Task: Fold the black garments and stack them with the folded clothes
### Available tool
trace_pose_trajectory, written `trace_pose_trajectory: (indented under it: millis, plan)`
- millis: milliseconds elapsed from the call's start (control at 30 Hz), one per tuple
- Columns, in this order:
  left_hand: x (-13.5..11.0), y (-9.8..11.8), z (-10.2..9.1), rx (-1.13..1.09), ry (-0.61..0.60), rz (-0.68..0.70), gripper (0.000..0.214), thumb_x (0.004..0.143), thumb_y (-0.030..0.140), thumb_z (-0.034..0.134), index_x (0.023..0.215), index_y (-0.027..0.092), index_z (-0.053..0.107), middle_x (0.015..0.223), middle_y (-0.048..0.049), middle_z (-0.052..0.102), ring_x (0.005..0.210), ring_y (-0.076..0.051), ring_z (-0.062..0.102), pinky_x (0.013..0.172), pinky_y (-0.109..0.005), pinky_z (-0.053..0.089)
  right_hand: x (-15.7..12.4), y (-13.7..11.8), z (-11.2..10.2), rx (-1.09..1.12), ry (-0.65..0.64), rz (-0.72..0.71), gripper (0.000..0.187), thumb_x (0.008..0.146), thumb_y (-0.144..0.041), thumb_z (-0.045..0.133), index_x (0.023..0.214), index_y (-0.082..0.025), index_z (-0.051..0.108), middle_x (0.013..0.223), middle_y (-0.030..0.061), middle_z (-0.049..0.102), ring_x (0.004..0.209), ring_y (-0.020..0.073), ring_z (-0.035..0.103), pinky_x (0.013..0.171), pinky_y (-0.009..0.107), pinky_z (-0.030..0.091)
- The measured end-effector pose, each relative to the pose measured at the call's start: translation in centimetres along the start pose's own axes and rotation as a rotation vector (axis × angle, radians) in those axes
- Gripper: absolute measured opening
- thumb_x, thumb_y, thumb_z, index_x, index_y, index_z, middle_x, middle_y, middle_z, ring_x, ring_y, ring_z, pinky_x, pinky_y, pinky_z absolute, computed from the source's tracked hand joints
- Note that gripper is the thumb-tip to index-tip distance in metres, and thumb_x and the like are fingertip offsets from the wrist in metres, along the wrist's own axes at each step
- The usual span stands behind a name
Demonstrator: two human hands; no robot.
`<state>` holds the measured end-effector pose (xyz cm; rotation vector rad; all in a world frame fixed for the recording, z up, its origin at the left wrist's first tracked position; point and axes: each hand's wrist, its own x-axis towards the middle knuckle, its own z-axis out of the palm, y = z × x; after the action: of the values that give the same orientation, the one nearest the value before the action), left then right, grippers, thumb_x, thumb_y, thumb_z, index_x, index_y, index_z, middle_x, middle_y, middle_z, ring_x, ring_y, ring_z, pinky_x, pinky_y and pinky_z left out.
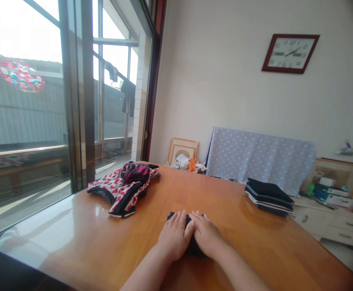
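Both hands lie flat, neither grip closed: the left hand point(174, 236) and right hand point(206, 235) press side by side on a small folded black cloth point(189, 218) at the near middle of the glossy wooden tabletop point(249, 242). It looks soft, light and limp, likely best pinched at its far corners, which peek past the fingertips

Only readable item is the wall clock point(290, 53): hour numerals round the white face, with 10, 11, 12, 1, 2, 3 and 4 clear, and 5 to 8 along the bottom just legible. Red round window sticker point(21, 75): pattern too blurred to read. Boxes point(328, 190) on the dresser: print too small.
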<state>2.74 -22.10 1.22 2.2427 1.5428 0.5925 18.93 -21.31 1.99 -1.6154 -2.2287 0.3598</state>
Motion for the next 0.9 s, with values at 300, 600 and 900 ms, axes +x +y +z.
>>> trace_pose_trajectory:
  millis: [300,600,900]
  plan:
    - [-0.3,-0.1,1.1,0.217,0.027,0.003,0.085,0.093,0.07,0.018,0.153,0.013,0.039,0.161,-0.0165,0.027,0.151,-0.033,0.015,0.121,-0.054,0.016,-1.1,2.6,1.5,-0.111,-0.055,0.204,0.069,0.098,-0.053,0.026,0.158,-0.017,0.026,0.165,0.0034,0.012,0.153,0.023,0.006,0.124,0.041,0.01]
    - [-0.3,0.4,0.8,0.228,-0.019,-0.013,0.085,0.092,0.071,0.019,0.153,0.015,0.038,0.161,-0.0147,0.027,0.152,-0.033,0.012,0.122,-0.053,0.015,-1.6,2.8,1.4,-0.104,-0.065,0.224,0.07,0.099,-0.056,0.02,0.159,-0.022,0.019,0.166,0.0011,0.006,0.153,0.0249,0.004,0.123,0.05,0.005]
    - [-0.1,0.4,0.9,0.246,-0.05,-0.01,0.087,0.091,0.075,0.021,0.155,0.016,0.035,0.162,-0.0151,0.023,0.152,-0.032,0.012,0.122,-0.052,0.013,-2.1,3.7,1.1,-0.008,-0.032,0.144,0.066,0.099,-0.056,0.025,0.158,-0.025,0.025,0.165,0.004,0.011,0.153,0.0277,0.008,0.12,0.058,-0.001]
